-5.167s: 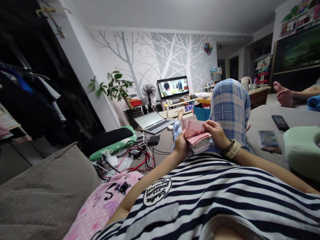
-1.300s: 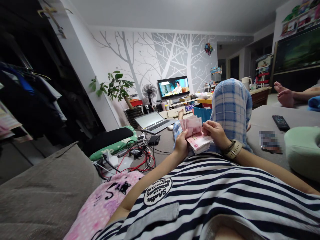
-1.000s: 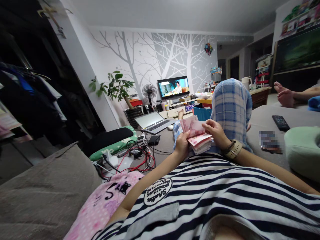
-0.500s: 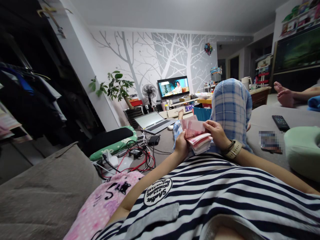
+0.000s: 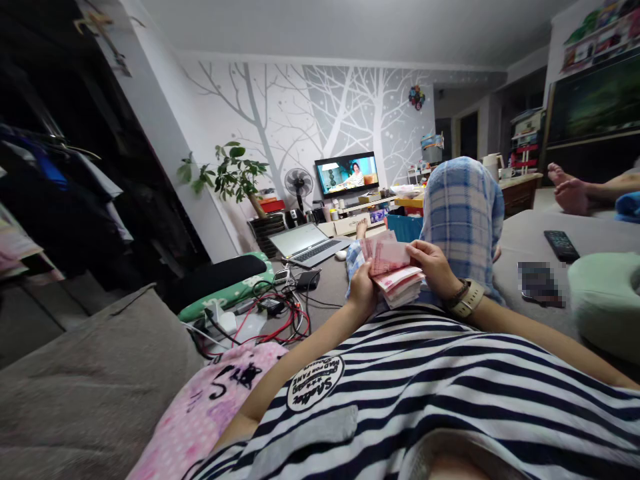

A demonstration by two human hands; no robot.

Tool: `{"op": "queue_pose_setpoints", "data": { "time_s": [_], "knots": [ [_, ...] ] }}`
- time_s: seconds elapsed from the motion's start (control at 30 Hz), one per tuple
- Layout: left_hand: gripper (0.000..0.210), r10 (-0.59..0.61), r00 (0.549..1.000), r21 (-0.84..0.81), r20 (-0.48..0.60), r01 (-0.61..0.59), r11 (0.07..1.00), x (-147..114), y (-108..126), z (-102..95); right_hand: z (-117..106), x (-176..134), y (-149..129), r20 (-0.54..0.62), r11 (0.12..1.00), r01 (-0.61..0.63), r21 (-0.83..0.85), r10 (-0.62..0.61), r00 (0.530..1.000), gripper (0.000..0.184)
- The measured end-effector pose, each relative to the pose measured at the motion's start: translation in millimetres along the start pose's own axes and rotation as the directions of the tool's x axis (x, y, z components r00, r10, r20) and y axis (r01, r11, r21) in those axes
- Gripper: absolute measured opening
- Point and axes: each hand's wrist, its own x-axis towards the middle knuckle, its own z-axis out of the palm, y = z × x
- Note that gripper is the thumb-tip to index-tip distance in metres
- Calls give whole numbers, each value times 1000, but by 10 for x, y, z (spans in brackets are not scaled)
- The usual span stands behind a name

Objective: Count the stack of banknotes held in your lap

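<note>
I lie back on a grey sofa in a striped shirt with one knee up in blue plaid trousers (image 5: 463, 200). A thick stack of pink banknotes (image 5: 395, 272) rests above my belly. My left hand (image 5: 363, 291) grips the stack's left end from below. My right hand (image 5: 434, 265), with a tan watch on its wrist, pinches the top notes, which are folded upward at the far edge.
A laptop (image 5: 307, 244), a tangle of red and black cables (image 5: 270, 313) and a green cushion lie to the left. A remote (image 5: 561, 245) and a mint pillow (image 5: 603, 297) lie to the right. Another person's bare feet (image 5: 567, 189) rest far right. A TV (image 5: 347, 175) plays ahead.
The top notes keep flipping up and down between my fingers while the stack stays in place. Both hands hold about the same position.
</note>
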Motion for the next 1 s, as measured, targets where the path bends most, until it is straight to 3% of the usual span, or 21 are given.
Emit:
{"op": "queue_pose_setpoints", "data": {
  "time_s": [0.2, 1.0],
  "knots": [
    [24, -29, 999, -41, 36, 30, 999, -1, 21, 15, -12, 8, 12, 12, 1000, -2, 4, 2, 1000, 52],
    [23, -8, 1000, -22, -1, 8, 1000, -53, 48, 59, -4, 8, 8, -2, 1000, -9, 21, 9, 1000, 54]
  ]
}}
